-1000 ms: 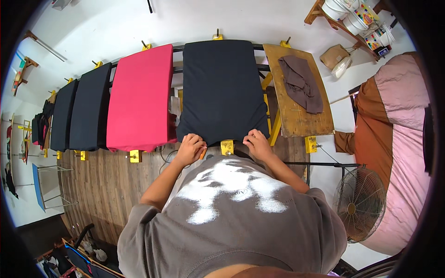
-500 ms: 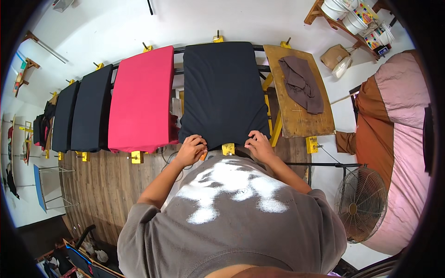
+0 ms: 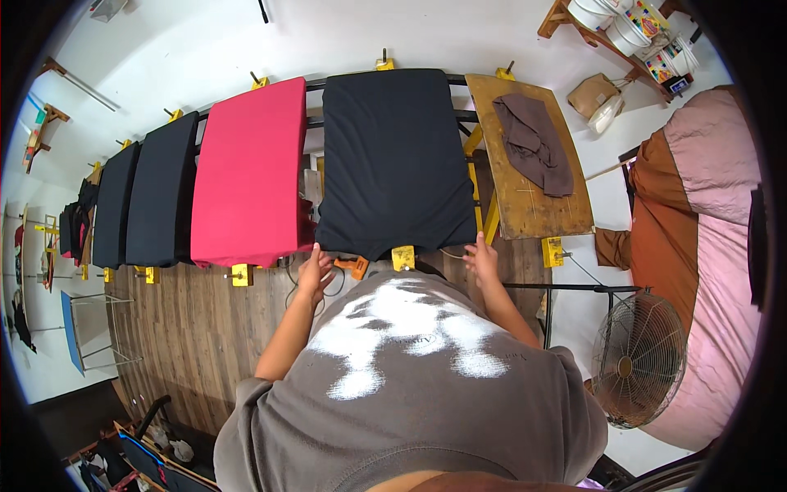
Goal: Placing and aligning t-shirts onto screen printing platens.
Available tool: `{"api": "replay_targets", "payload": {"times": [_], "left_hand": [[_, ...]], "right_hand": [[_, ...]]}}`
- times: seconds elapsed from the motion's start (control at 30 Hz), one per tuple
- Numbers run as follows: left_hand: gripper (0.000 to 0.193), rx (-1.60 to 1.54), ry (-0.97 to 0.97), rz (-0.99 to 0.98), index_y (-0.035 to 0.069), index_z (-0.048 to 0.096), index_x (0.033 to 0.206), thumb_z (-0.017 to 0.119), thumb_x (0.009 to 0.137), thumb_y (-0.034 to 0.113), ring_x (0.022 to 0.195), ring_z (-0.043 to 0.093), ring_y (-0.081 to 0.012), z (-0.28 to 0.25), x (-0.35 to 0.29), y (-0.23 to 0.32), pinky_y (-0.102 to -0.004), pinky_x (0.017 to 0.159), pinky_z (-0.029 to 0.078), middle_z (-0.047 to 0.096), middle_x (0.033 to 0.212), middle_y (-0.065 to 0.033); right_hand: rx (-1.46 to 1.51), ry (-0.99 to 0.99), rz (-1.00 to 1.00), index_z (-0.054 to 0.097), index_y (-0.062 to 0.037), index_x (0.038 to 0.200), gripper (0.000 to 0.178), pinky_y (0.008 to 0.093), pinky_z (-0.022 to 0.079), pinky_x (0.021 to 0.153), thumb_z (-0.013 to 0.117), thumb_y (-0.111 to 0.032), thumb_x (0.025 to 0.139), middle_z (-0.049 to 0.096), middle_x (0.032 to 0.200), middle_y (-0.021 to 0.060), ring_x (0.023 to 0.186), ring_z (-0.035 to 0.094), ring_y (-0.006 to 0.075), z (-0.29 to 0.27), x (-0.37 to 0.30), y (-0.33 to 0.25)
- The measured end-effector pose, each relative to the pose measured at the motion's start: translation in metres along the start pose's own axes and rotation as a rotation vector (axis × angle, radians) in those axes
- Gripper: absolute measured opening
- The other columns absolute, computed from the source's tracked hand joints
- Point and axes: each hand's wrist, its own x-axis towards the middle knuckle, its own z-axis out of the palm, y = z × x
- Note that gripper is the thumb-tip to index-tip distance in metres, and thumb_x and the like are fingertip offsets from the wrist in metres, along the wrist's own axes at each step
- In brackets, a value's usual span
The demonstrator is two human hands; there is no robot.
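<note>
A black T-shirt (image 3: 393, 156) is stretched over a board in front of me, with faint creases across its lower half. My left hand (image 3: 313, 271) is at the shirt's near left corner, its fingers apart and one fingertip up against the cloth edge. At the near right corner is my right hand (image 3: 482, 261), one finger raised along the edge and the others spread. Whether either hand pinches any cloth is hard to see. Between the hands, a yellow clamp block (image 3: 402, 258) sits under the board's near edge. Beside my left hand is an orange tool (image 3: 352, 266), partly hidden.
To the left, a pink shirt (image 3: 250, 168) and dark shirts (image 3: 161, 189) cover other boards. A wooden board (image 3: 566, 213) on the right carries a crumpled brown cloth (image 3: 534, 148). A fan (image 3: 639, 361) stands near my right elbow, by draped pink and brown fabric (image 3: 721, 271).
Both hands have moved outward from beneath the near edge to the shirt's corners, and their curled fingers have spread. The near edge of the shirt now lies straighter, and more of the orange tool shows.
</note>
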Motion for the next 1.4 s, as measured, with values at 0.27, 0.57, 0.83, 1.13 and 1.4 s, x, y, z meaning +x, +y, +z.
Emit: {"api": "replay_targets", "payload": {"times": [0.27,0.57,0.83,1.13,1.4], "left_hand": [[0.033,-0.248,0.179,0.026,0.016,0.052,0.080,0.072,0.094,0.038,0.058,0.046,-0.0070,0.028,0.027,-0.010,-0.0249,0.055,0.038,0.049,0.064,0.0051],[0.034,-0.055,0.175,0.244,0.012,0.054,0.074,0.067,0.099,0.031,0.056,0.039,-0.0052,0.000,0.018,-0.027,-0.0237,0.052,0.028,0.049,0.064,0.0052],[0.034,-0.218,0.119,0.045,0.013,0.055,0.081,0.063,0.100,0.040,0.056,0.040,-0.0088,0.010,0.030,-0.033,-0.0245,0.054,0.032,0.044,0.065,0.0052],[0.030,-0.201,-0.042,-0.004,0.016,0.056,0.091,0.060,0.101,0.044,0.063,0.041,-0.0078,-0.013,0.009,-0.041,-0.0294,0.063,0.038,0.043,0.071,0.0063],[0.028,-0.104,0.171,-0.097,0.017,0.060,0.097,0.060,0.100,0.045,0.068,0.042,-0.0110,-0.001,0.061,-0.043,-0.0346,0.069,0.039,0.046,0.077,0.0057]], "right_hand": [[-0.039,0.146,-0.290,0.057,-0.0031,0.100,0.035,0.0250,0.048,0.044,0.056,-0.038,0.104,0.059,0.077,0.0037,0.060,0.065,0.0145,0.013,0.023,0.019],[-0.219,0.156,-0.224,0.061,0.0003,0.106,0.040,0.0265,0.051,0.047,0.051,-0.038,0.106,0.065,0.088,0.0079,0.063,0.067,0.0151,-0.013,0.014,0.027],[-0.220,0.145,-0.177,0.059,0.0007,0.115,0.048,0.0267,0.050,0.047,0.044,-0.044,0.107,0.065,0.089,0.0093,0.061,0.065,0.0156,-0.005,0.041,0.044],[-0.228,0.193,-0.283,0.061,-0.0006,0.112,0.048,0.0270,0.046,0.046,0.044,-0.045,0.107,0.061,0.078,0.0079,0.057,0.061,0.0146,-0.021,0.016,0.044],[-0.194,0.136,0.019,0.062,-0.0009,0.113,0.052,0.0359,0.051,0.051,0.050,-0.051,0.102,0.063,0.090,0.0108,0.070,0.065,0.0210,0.005,0.063,0.037]]}}
